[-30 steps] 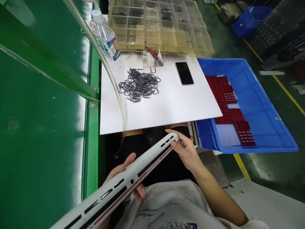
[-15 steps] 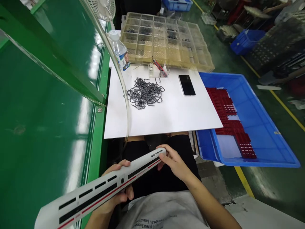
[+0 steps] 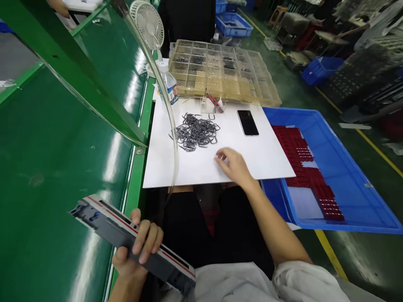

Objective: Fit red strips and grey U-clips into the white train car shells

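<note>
My left hand (image 3: 138,247) is wrapped round a long toy train car (image 3: 126,235), turned so its grey underside faces up, white side with a red stripe along the edge. It hangs over the edge of the green conveyor (image 3: 63,167). My right hand (image 3: 233,165) is stretched out over the white board (image 3: 252,159), fingers loosely curled and blurred, holding nothing that I can see. It is a little short of the pile of grey wire clips (image 3: 195,132).
A black phone (image 3: 247,122) lies on the board. Behind stand a water bottle (image 3: 168,86), a small fan (image 3: 147,19) and a compartment tray (image 3: 220,75). A blue bin (image 3: 346,167) with red parts sits right. A clear curved tube (image 3: 166,109) crosses the board's left.
My right hand left the train car and reached up onto the white board. My left hand flipped the car underside up and swung it left, lower in view.
</note>
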The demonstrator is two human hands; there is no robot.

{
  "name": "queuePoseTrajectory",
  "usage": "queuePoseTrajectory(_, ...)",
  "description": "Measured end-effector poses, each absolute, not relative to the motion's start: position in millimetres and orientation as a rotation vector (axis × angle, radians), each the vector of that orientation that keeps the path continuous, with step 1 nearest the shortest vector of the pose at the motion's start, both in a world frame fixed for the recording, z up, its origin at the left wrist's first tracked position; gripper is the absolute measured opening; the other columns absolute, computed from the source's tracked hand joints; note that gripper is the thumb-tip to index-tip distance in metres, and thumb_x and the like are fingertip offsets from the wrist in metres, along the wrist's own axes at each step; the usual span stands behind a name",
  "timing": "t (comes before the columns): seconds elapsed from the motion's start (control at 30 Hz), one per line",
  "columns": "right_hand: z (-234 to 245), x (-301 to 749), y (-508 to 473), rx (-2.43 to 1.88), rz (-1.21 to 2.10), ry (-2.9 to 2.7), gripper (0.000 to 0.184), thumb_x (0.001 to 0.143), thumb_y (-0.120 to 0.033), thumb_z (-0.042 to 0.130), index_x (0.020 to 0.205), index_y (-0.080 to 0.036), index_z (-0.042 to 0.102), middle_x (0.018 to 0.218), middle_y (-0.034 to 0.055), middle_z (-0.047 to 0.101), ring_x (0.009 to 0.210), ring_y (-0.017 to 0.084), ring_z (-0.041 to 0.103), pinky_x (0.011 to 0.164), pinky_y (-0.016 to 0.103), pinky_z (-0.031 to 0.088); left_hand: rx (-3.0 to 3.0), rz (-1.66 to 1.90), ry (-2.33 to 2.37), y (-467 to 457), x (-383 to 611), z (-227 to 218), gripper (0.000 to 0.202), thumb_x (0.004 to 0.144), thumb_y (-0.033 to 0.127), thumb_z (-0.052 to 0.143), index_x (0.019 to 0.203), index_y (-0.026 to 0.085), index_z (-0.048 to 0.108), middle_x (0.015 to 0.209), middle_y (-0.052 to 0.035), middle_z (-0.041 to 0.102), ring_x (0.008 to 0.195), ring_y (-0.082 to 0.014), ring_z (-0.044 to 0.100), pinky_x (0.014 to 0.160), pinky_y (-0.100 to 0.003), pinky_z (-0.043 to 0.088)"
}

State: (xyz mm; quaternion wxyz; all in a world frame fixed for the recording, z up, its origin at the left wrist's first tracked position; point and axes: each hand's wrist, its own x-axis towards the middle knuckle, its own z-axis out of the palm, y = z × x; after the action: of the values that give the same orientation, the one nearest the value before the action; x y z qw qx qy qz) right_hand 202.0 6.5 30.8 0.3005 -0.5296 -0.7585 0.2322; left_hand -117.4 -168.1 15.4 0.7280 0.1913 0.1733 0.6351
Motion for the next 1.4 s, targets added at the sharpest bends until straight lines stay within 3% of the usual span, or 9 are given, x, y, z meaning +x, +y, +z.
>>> queuePoseTrajectory(0.1,30.1,214.3,62.8,-1.540,0.385,-2.186,0.030,0.100,-0.013,0.061,0.125,-0.018,0.075,0.129,0.0181,0.072,0.120,0.036,0.066,0.101,0.050,0.056,0.638,1.284,0.385,-177.8,-107.9,4.0,0.054,0.086,0.055,0.099,0.112,0.029,0.060,0.059,0.0151,0.042,0.041,-0.0058,0.034,0.057,-0.022,0.046)
queuePoseTrajectory(0.27,31.8,215.8,81.7,-1.566,0.296,-2.364,0.013,0.106,-0.019,0.062,0.105,-0.019,0.075,0.118,0.0159,0.072,0.111,0.033,0.066,0.096,0.044,0.052,0.901,1.168,0.537,-184.1,-98.5,0.2,0.048,0.092,0.059,0.090,0.118,0.026,0.067,0.084,-0.0016,0.067,0.073,-0.0176,0.063,0.073,-0.031,0.053)
queuePoseTrajectory(0.43,25.7,224.5,64.6,-1.544,0.415,-2.078,0.018,0.106,-0.029,0.064,0.090,-0.021,0.067,0.101,0.0081,0.070,0.086,0.023,0.062,0.084,0.038,0.050,0.938,1.180,0.639,-191.5,-99.3,-4.8,0.039,0.097,0.049,0.087,0.120,0.024,0.069,0.084,-0.0042,0.069,0.071,-0.0181,0.064,0.065,-0.028,0.051)
queuePoseTrajectory(0.6,19.2,235.9,56.2,-1.687,0.485,-2.011,0.025,0.095,-0.031,0.083,0.082,-0.022,0.063,0.093,0.0055,0.069,0.087,0.024,0.064,0.085,0.037,0.051,0.929,1.090,0.704,-194.0,-101.9,-8.7,0.038,0.093,0.046,0.090,0.114,0.022,0.071,0.083,-0.0059,0.071,0.071,-0.0195,0.066,0.065,-0.030,0.055)
queuePoseTrajectory(0.73,23.6,255.0,53.9,-1.567,0.412,-2.089,0.036,0.083,-0.035,0.098,0.103,-0.019,0.072,0.116,0.0119,0.074,0.102,0.030,0.070,0.095,0.043,0.056,1.008,0.967,0.839,-193.9,-103.6,-8.8,0.038,0.090,0.048,0.092,0.108,0.018,0.074,0.080,-0.0059,0.073,0.068,-0.0204,0.068,0.074,-0.038,0.064)
queuePoseTrajectory(0.87,24.7,273.2,63.2,-1.175,0.534,-2.370,0.022,0.098,-0.028,0.082,0.119,-0.023,0.081,0.148,0.0129,0.074,0.136,0.034,0.068,0.119,0.053,0.052,1.146,0.859,0.981,-195.7,-103.2,-9.8,0.042,0.089,0.055,0.090,0.095,0.016,0.076,0.079,-0.0096,0.074,0.068,-0.0227,0.068,0.061,-0.034,0.059)
queuePoseTrajectory(1.03,27.8,258.7,44.1,-1.101,0.609,-2.130,0.015,0.104,-0.030,0.077,0.098,-0.024,0.090,0.113,0.0110,0.087,0.107,0.031,0.080,0.102,0.050,0.064,1.426,0.884,1.071,-190.7,-93.1,0.1,0.028,0.093,0.039,0.085,0.081,0.017,0.072,0.070,-0.0046,0.071,0.060,-0.0171,0.061,0.056,-0.027,0.051)
queuePoseTrajectory(1.23,86.9,190.7,-78.6,-0.874,0.827,-1.911,0.018,0.110,-0.027,0.075,0.124,-0.024,0.086,0.123,0.0072,0.086,0.109,0.020,0.083,0.095,0.034,0.070,1.594,0.991,0.974,-181.7,-75.9,12.9,0.018,0.091,0.019,0.079,0.083,0.020,0.063,0.065,0.0065,0.056,0.054,-0.0086,0.044,0.052,-0.022,0.034)
queuePoseTrajectory(1.4,113.4,161.4,-125.3,-0.732,0.697,-2.027,0.023,0.111,-0.024,0.071,0.131,-0.017,0.081,0.124,0.0149,0.083,0.110,0.023,0.078,0.094,0.040,0.069,1.614,0.985,0.920,-182.8,-72.6,12.9,0.014,0.093,0.018,0.079,0.094,0.021,0.065,0.069,0.0085,0.053,0.056,-0.0078,0.041,0.054,-0.021,0.034)
